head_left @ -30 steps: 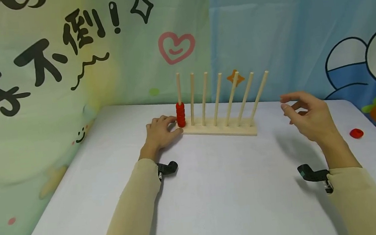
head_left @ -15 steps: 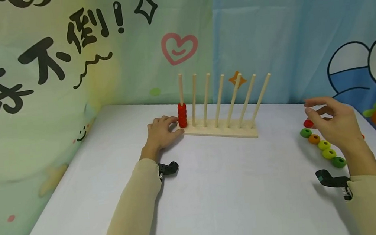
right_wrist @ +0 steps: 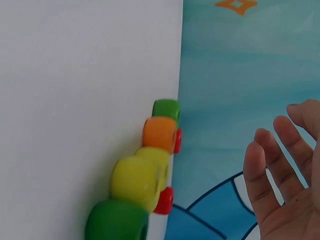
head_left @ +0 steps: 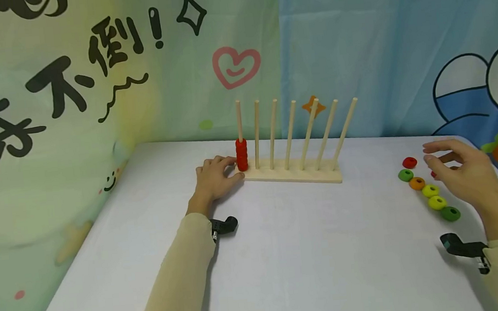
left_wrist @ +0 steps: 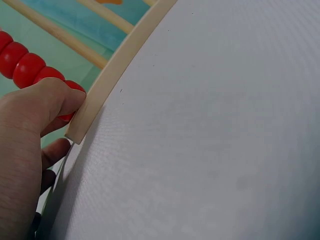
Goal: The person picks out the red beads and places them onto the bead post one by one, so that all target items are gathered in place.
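A wooden peg stand [head_left: 291, 175] with several upright pegs stands near the back of the table. Its leftmost peg carries a stack of red beads [head_left: 242, 155]. My left hand [head_left: 215, 178] grips the left end of the base, thumb at its front edge beside the lowest bead, as the left wrist view shows. On the right, my right hand [head_left: 465, 168] hovers over the loose beads with relaxed, empty fingers. Near it lie a red bead [head_left: 409, 162], a light green bead [head_left: 406, 175], an orange bead [head_left: 417, 183], two yellow beads [head_left: 437, 202] and a dark green bead [head_left: 450, 214]. Another red bead is partly hidden behind this hand.
The white tabletop [head_left: 320, 258] reaches back to a printed curtain [head_left: 336, 39] with cartoon drawings. Another curtain wall [head_left: 22, 210] runs along the left side. A small black camera [head_left: 225, 225] is strapped at the left wrist, and a second camera [head_left: 461, 245] at the right.
My right hand has moved right, away from the stand and over the loose beads, which have come into view. My left hand keeps its hold on the base.
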The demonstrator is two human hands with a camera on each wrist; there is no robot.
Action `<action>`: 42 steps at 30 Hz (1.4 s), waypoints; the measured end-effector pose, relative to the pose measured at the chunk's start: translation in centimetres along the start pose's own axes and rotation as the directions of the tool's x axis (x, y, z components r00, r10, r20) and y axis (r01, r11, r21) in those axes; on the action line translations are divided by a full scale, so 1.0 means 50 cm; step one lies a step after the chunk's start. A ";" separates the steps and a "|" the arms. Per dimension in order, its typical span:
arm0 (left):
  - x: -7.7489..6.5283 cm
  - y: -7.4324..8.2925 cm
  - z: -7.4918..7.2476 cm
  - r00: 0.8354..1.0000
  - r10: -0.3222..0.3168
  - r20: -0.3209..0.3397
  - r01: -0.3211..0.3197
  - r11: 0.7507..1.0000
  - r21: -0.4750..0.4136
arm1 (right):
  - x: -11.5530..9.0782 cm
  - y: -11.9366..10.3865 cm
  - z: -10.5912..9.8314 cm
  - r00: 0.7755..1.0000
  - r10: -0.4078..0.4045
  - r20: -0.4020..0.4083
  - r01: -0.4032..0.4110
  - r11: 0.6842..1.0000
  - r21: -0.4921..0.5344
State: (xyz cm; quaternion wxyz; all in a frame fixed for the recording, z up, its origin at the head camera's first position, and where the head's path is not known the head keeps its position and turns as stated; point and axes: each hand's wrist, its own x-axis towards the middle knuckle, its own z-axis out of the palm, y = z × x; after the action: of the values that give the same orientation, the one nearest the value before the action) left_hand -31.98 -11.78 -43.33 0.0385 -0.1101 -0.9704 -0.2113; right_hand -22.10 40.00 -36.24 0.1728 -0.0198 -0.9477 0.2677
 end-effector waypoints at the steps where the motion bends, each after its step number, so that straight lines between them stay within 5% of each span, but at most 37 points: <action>1: 0.001 0.000 0.000 1.000 -0.002 0.002 0.002 1.000 0.001 | 0.000 0.005 0.000 1.000 0.002 -0.004 -0.002 1.000 -0.004; 23: -0.009 -0.003 0.000 1.000 -0.007 0.007 0.008 1.000 -0.028 | -0.015 0.107 0.004 0.996 0.077 0.035 -0.075 0.996 -0.048; 28: -0.006 0.002 0.004 1.000 -0.009 -0.013 0.008 1.000 -0.026 | -0.018 0.152 -0.005 0.995 0.098 0.005 -0.097 0.994 -0.040; 35: -0.006 0.007 0.017 1.000 -0.003 -0.009 0.003 1.000 -0.029 | -0.034 0.234 -0.011 0.988 0.034 -0.151 -0.029 0.999 0.037; 42: 0.000 0.002 0.003 0.999 -0.023 -0.022 0.023 1.000 -0.008 | -0.033 0.274 -0.006 0.992 0.049 -0.116 -0.048 0.999 0.014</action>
State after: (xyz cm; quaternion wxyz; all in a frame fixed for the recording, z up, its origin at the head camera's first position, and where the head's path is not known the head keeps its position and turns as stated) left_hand -31.96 -11.62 -43.44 0.0463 -0.0966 -0.9703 -0.2167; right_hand -21.22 51.69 -43.57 0.2214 -0.0576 -0.9337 0.2754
